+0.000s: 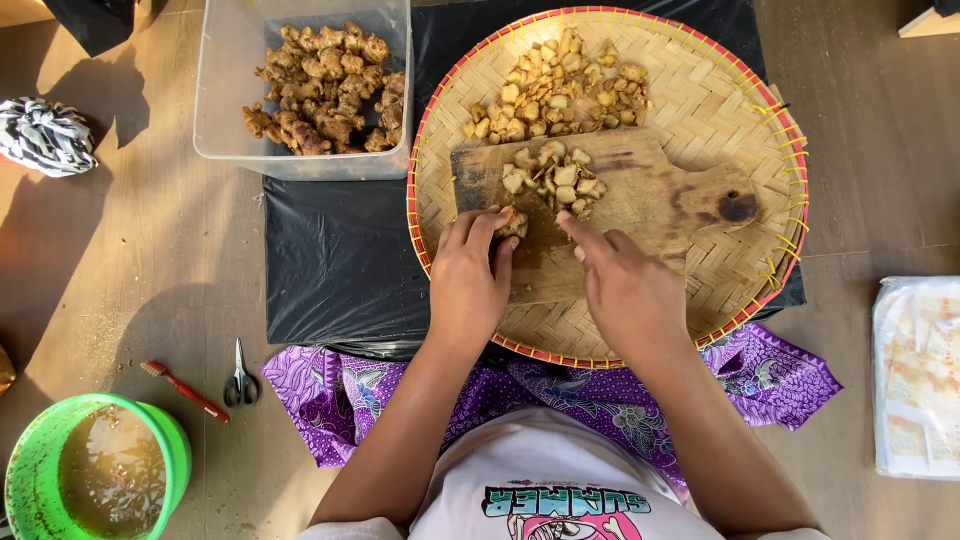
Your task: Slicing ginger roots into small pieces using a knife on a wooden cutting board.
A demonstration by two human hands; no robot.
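Note:
A round woven bamboo tray [740, 110] with a red rim holds a wooden cutting board [660, 195]. My left hand [468, 285] presses a piece of ginger [514, 223] onto the board with its fingertips. My right hand [628, 292] grips a knife [545, 245], index finger stretched along the blade, which rests on the board right next to the ginger piece. Cut ginger chunks [552, 176] lie on the board just beyond my fingers. A larger pile of chunks [560, 88] sits on the tray's far side.
A clear plastic tub [225, 90] of whole ginger roots stands at the far left on a black plastic sheet [340, 260]. Scissors [238, 378], a red toothbrush [185, 388] and a green bucket [170, 440] of murky water lie near left. A plastic packet [920, 375] is at right.

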